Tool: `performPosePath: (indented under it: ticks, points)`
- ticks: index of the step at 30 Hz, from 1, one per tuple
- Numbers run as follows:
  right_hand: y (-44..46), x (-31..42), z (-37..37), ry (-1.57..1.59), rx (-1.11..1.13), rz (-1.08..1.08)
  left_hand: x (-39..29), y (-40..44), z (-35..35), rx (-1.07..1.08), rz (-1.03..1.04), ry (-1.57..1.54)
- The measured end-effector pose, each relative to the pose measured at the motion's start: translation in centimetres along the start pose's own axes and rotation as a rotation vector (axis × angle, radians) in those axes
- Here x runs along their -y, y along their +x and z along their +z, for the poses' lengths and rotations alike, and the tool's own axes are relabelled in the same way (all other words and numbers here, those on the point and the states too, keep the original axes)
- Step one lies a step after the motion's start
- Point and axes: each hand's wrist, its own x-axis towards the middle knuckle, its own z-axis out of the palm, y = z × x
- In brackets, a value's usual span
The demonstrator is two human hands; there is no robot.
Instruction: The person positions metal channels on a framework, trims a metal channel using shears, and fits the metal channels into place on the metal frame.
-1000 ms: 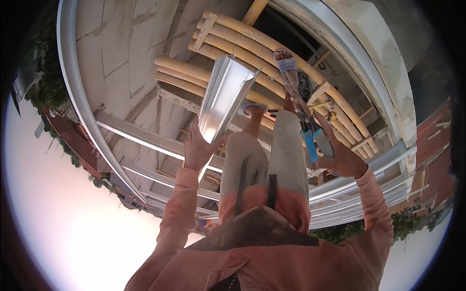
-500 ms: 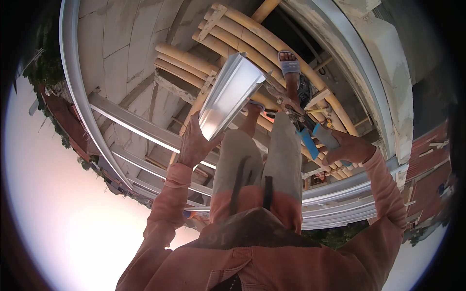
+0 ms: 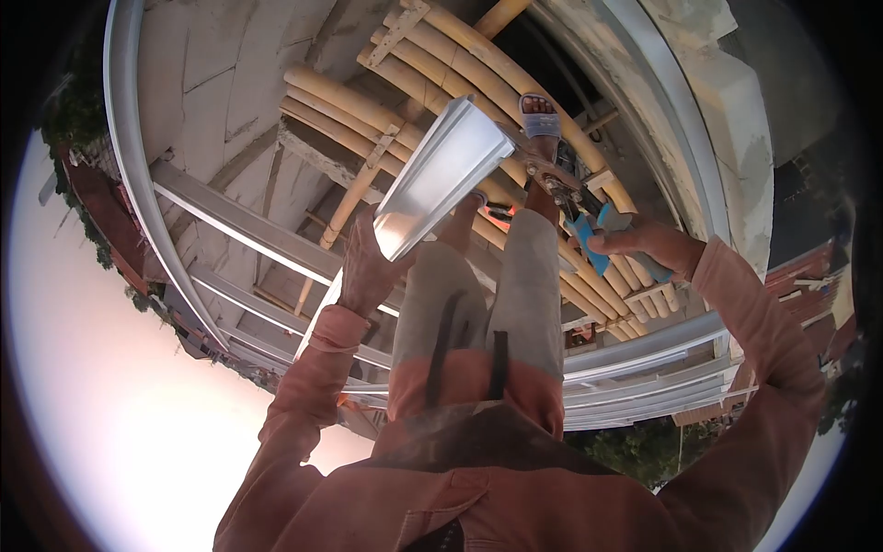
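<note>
My left hand [image 3: 368, 271] is closed around the near end of a shiny metal channel [image 3: 443, 175], which slants up and away from me above my knees. In my right hand [image 3: 648, 247] is a pair of tin snips [image 3: 556, 184] with blue handles, my fingers wrapped round them. The snips' jaws meet the far right edge of the channel; how deep they bite cannot be made out. My feet in sandals [image 3: 539, 120] rest on bamboo poles [image 3: 460, 64] below.
Long metal beams [image 3: 248, 221] cross on the left, and a curved-looking metal rail [image 3: 124, 156] runs outside them. Grey block wall [image 3: 230, 92] stands at the upper left. A concrete edge [image 3: 727, 120] lies to the right. An orange-and-black item [image 3: 498, 214] is near my foot.
My right hand has moved up and slightly left, bringing the snips against the channel's edge. The channel has turned a little in my left hand. My view has shifted slightly.
</note>
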Motion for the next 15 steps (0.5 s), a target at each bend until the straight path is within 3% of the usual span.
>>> performPosePath:
  ticks: [2,7,15]
  points:
    - [0.4,-0.2,0.2,0.01,0.017,0.024,-0.3,-0.2,0.4,-0.01,-0.006,0.006]
    - [3.0,-2.5,-0.1,0.141,0.25,-0.198,-0.3,-0.5,0.9,-0.062,-0.01,0.012]
    - [4.4,-2.8,-1.0,0.333,0.435,-0.186,-0.4,-0.5,0.7,-0.051,-0.042,0.001]
